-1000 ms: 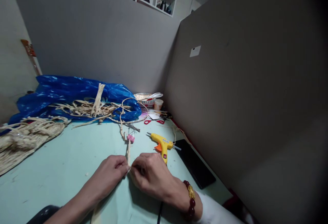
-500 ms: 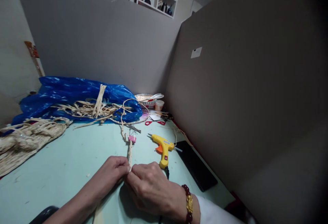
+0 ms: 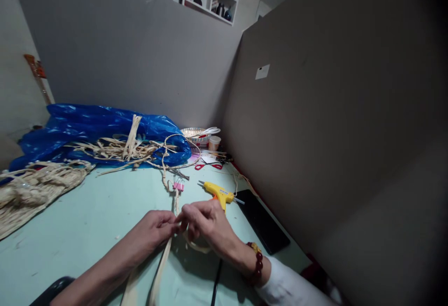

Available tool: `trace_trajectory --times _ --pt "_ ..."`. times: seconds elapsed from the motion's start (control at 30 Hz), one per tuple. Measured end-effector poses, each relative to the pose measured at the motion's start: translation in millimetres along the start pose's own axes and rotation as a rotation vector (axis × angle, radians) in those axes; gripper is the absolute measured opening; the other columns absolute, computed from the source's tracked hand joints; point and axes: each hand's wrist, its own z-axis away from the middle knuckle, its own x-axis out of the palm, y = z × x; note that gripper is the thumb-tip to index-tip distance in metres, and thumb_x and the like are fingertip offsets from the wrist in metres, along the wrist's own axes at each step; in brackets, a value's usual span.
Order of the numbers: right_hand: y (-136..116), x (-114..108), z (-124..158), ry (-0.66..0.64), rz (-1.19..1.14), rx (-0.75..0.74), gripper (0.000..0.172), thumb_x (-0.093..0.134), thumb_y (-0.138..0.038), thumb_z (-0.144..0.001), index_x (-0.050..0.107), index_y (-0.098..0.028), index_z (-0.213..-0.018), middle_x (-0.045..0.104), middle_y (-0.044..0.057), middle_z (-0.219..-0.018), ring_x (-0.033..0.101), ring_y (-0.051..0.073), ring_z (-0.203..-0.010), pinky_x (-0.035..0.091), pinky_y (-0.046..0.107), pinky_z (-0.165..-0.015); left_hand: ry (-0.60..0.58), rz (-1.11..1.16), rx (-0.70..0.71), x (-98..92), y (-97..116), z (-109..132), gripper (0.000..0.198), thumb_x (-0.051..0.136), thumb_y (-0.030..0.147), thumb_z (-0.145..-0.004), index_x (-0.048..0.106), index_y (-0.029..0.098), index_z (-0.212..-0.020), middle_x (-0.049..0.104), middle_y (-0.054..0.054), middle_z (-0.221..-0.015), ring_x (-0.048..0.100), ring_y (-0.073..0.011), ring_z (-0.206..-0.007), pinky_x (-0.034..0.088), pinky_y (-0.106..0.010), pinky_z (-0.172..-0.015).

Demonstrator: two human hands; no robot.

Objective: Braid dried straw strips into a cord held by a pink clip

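A braid of pale, flat plant fibre [image 3: 177,202] runs down the table from a pink binder clip [image 3: 178,187]. At its lower end my left hand [image 3: 156,229] is closed, pinching the strands between thumb and fingers. Close against it, my right hand [image 3: 206,224] is closed on a fibre strand [image 3: 198,248] that loops under its fingers. Two loose strips [image 3: 159,273] trail from the left hand toward the front edge. Partly behind my right hand lies a yellow glue gun [image 3: 219,191]; its grip is hidden.
A blue plastic bag [image 3: 80,124] with loose fibre strips [image 3: 122,149] lies at the back. Woven fibre work [image 3: 42,194] is at left. Red-handled scissors [image 3: 208,167], a paper cup [image 3: 214,143] and a basket [image 3: 192,133] stand behind; a black phone-like slab [image 3: 262,222] lies right.
My right hand has lifted and turned, its fingers rising beside the braid, and a strand loop now shows beneath it. The left hand keeps its pinch. The view has shifted slightly.
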Motion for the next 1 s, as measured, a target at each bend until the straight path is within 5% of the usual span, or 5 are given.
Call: trace_trajectory --times 0.1,0.3,0.57,0.77,1.0 --pt "8 1 -6 0.035 -0.033 0.047 0.034 0.059 -0.047 -0.085 0.066 -0.015 -0.093 0.066 0.004 -0.078 0.057 0.013 -0.066 0.042 0.023 -0.06 -0.02 0.021 0.068 -0.4 -1 -1 0.024 0.054 0.038 -0.073 0.044 0.02 -0.062 0.04 0.007 -0.055 0.034 -0.0105 -0.054 0.025 -0.024 -0.052" --pt "15 4 -7 -0.355 -0.36 0.229 0.035 0.058 -0.05 -0.084 0.053 -0.016 -0.087 0.06 0.002 -0.077 0.049 0.007 -0.052 0.04 0.019 -0.049 -0.057 -0.036 0.099 0.2 2 0 0.023 0.049 0.035 -0.079 0.051 0.019 -0.063 0.063 -0.001 -0.062 0.054 -0.0161 -0.063 0.037 -0.025 -0.059" --pt "14 4 -8 -0.214 -0.042 0.102 0.03 0.052 -0.03 -0.089 0.056 -0.014 -0.063 0.047 -0.003 -0.055 0.037 0.007 -0.052 0.028 0.019 -0.05 0.121 -0.447 0.147 5.5 17 12 0.033 0.039 0.024 -0.083 0.068 0.021 -0.069 0.072 -0.003 -0.075 0.062 -0.0199 -0.074 0.037 -0.027 -0.069" --pt "17 10 -7 -0.093 -0.033 0.037 0.026 0.051 -0.024 -0.086 0.063 -0.013 -0.065 0.056 -0.002 -0.059 0.041 0.009 -0.056 0.03 0.02 -0.054 0.2 -0.622 0.054 1.8 23 18 0.035 0.038 0.03 -0.086 0.066 0.02 -0.068 0.068 -0.004 -0.068 0.058 -0.0192 -0.068 0.033 -0.028 -0.063" --pt "20 9 -7 -0.103 -0.123 0.026 0.026 0.055 -0.029 -0.084 0.062 -0.013 -0.064 0.052 -0.001 -0.06 0.039 0.01 -0.057 0.028 0.022 -0.054 0.028 -0.428 0.106 12.4 16 21 0.036 0.035 0.027 -0.087 0.049 0.02 -0.055 0.061 0.0 -0.052 0.055 -0.0144 -0.054 0.036 -0.025 -0.059"
